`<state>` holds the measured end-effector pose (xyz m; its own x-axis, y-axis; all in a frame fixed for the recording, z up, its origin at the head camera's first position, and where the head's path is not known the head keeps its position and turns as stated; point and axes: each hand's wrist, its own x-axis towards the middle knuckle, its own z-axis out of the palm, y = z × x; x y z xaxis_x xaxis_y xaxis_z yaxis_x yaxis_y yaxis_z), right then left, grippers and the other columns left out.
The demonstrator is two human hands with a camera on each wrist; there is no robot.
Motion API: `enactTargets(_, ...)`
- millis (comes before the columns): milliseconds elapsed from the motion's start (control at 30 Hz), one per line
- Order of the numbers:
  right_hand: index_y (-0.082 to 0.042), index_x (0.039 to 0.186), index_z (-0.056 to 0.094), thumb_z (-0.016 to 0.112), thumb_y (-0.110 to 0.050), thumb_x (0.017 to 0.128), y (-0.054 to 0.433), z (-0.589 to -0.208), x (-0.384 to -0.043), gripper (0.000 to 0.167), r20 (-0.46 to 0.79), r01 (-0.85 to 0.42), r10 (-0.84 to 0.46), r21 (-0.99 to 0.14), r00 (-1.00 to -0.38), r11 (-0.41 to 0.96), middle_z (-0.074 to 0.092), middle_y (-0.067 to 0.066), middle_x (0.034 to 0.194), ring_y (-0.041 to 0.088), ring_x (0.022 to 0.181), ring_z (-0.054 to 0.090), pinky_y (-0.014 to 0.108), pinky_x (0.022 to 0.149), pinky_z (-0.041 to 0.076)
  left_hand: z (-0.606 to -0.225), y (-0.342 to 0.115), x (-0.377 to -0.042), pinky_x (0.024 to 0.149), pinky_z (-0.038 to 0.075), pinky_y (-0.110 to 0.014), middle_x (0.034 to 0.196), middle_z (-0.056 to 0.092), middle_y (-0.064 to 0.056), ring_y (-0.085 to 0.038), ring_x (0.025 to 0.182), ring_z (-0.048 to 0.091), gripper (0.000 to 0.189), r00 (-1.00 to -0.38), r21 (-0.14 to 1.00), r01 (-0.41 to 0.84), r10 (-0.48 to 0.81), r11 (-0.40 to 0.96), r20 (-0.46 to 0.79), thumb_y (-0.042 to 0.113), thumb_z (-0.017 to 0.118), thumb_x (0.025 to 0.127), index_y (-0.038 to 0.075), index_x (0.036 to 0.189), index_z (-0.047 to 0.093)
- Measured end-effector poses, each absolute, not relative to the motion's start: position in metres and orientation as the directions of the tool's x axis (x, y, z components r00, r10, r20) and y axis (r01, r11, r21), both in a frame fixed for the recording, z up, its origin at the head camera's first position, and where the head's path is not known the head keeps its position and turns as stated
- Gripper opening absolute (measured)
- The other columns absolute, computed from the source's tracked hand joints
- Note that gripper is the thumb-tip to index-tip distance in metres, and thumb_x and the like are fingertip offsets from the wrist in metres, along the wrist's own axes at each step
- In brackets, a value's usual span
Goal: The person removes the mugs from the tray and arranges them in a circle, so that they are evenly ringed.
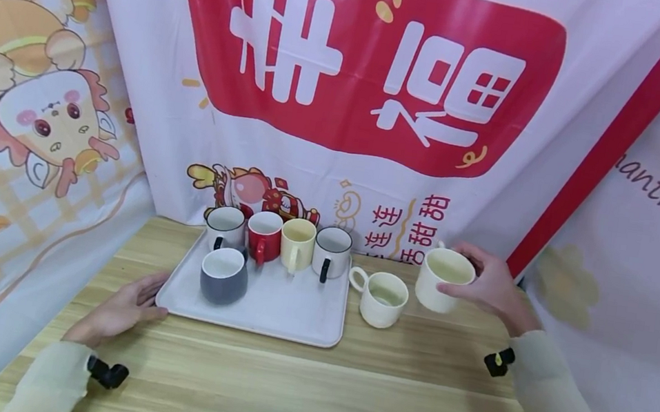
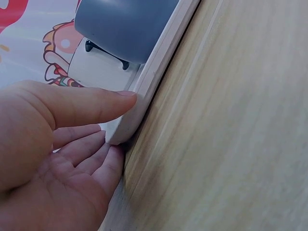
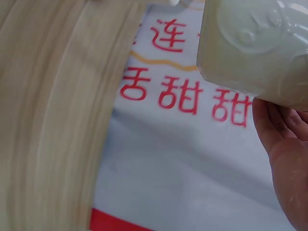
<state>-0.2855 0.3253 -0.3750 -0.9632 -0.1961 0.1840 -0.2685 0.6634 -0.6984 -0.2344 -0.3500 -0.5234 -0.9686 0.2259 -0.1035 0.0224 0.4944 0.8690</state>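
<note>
My right hand [image 1: 487, 287] grips a cream mug [image 1: 438, 297], thumb on its near side and fingers behind. In the right wrist view, the mug [image 3: 255, 53] has a raised pattern and appears held off the table. Just left of it, a second cream mug [image 1: 382, 308] stands on the table, handle to the left. At the near left corner of a white tray [image 1: 285, 311], my left hand [image 1: 125, 308] holds the corner. The left wrist view has the thumb against the rim [image 2: 149, 72] and fingers at the corner. A grey-blue mug [image 1: 224, 279] stands on the tray.
Along the tray's back stand a white mug with dark rim [image 1: 226, 224], a red mug [image 1: 265, 232], a yellow mug [image 1: 297, 240] and another white mug with a black handle [image 1: 333, 252]. Behind the wooden table [image 1: 305, 397] hangs a printed cloth [image 1: 332, 185].
</note>
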Motion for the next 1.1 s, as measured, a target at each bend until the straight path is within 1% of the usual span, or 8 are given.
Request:
enactTargets(233,-0.018,0.134,0.061,0.093,-0.051,0.077,0.346,-0.408,-0.296,0.074,0.130,-0.179,-0.123,-0.667,-0.984,0.723,0.069,0.013,0.125,0.032,0.109,0.062,0.041,0.093,0.060,-0.522,-0.349,-0.233,0.126,0.031,-0.053,0.171,0.016,-0.036,-0.054,0.158,0.022,0.092,-0.969,0.872,0.020,0.224,0.489,-0.104,0.010,0.072,0.098,-0.010,0.165,0.012)
enactTargets(300,-0.015,0.133,0.061,0.094,-0.050,0.076,0.349,-0.420,-0.300,0.075,0.135,-0.177,-0.117,-0.674,-0.984,0.717,0.069,0.014,0.124,0.032,0.108,0.062,0.041,0.093,0.059,-0.521,-0.348,-0.233,0.127,0.031,-0.054,0.171,0.016,-0.036,-0.054,0.158,0.021,0.092,-0.969,0.872,0.016,0.222,0.490,-0.107,0.010,0.072,0.098,-0.009,0.165,0.012)
enactTargets(433,-0.011,0.130,0.063,0.096,-0.042,0.075,0.352,-0.443,-0.306,0.071,0.168,-0.202,-0.119,-0.685,-0.979,0.700,0.070,0.015,0.118,0.029,0.102,0.063,0.033,0.087,0.057,-0.520,-0.348,-0.234,0.127,0.029,-0.056,0.171,0.016,-0.036,-0.054,0.158,0.021,0.091,-0.969,0.867,0.018,0.222,0.497,-0.107,0.011,0.072,0.099,-0.009,0.165,0.012)
enactTargets(567,-0.010,0.124,0.065,0.098,-0.035,0.074,0.351,-0.461,-0.310,0.065,0.214,-0.246,-0.133,-0.698,-0.968,0.673,0.072,0.014,0.109,0.024,0.094,0.063,0.026,0.078,0.056,-0.521,-0.348,-0.235,0.127,0.028,-0.055,0.172,0.014,-0.035,-0.053,0.159,0.021,0.091,-0.969,0.864,0.010,0.219,0.504,-0.117,0.012,0.071,0.099,-0.008,0.166,0.011)
enactTargets(700,-0.010,0.124,0.067,0.100,-0.031,0.072,0.348,-0.476,-0.314,0.065,0.242,-0.272,-0.140,-0.700,-0.960,0.660,0.074,0.013,0.107,0.019,0.091,0.064,0.021,0.075,0.055,-0.521,-0.348,-0.236,0.128,0.028,-0.056,0.172,0.014,-0.034,-0.053,0.159,0.020,0.091,-0.969,0.866,0.008,0.218,0.499,-0.117,0.012,0.071,0.099,-0.007,0.166,0.011)
enactTargets(800,-0.011,0.126,0.067,0.100,-0.033,0.071,0.345,-0.485,-0.316,0.068,0.243,-0.263,-0.127,-0.685,-0.962,0.679,0.075,0.013,0.107,0.018,0.092,0.065,0.020,0.076,0.055,-0.522,-0.348,-0.236,0.127,0.028,-0.056,0.172,0.014,-0.035,-0.054,0.158,0.021,0.091,-0.969,0.872,0.012,0.220,0.489,-0.111,0.011,0.071,0.099,-0.008,0.166,0.012)
enactTargets(933,-0.012,0.129,0.066,0.099,-0.035,0.071,0.341,-0.491,-0.318,0.071,0.232,-0.244,-0.115,-0.668,-0.966,0.703,0.075,0.013,0.109,0.022,0.095,0.065,0.024,0.079,0.054,-0.522,-0.348,-0.236,0.127,0.028,-0.056,0.172,0.015,-0.035,-0.054,0.158,0.021,0.091,-0.969,0.876,0.010,0.221,0.482,-0.111,0.010,0.071,0.099,-0.008,0.165,0.012)
enactTargets(1100,-0.011,0.133,0.064,0.098,-0.036,0.073,0.338,-0.496,-0.320,0.074,0.202,-0.217,-0.106,-0.677,-0.974,0.703,0.073,0.014,0.116,0.025,0.102,0.065,0.029,0.086,0.055,-0.522,-0.348,-0.236,0.127,0.028,-0.055,0.172,0.015,-0.035,-0.053,0.159,0.020,0.091,-0.969,0.878,0.012,0.223,0.478,-0.107,0.009,0.071,0.099,-0.008,0.165,0.012)
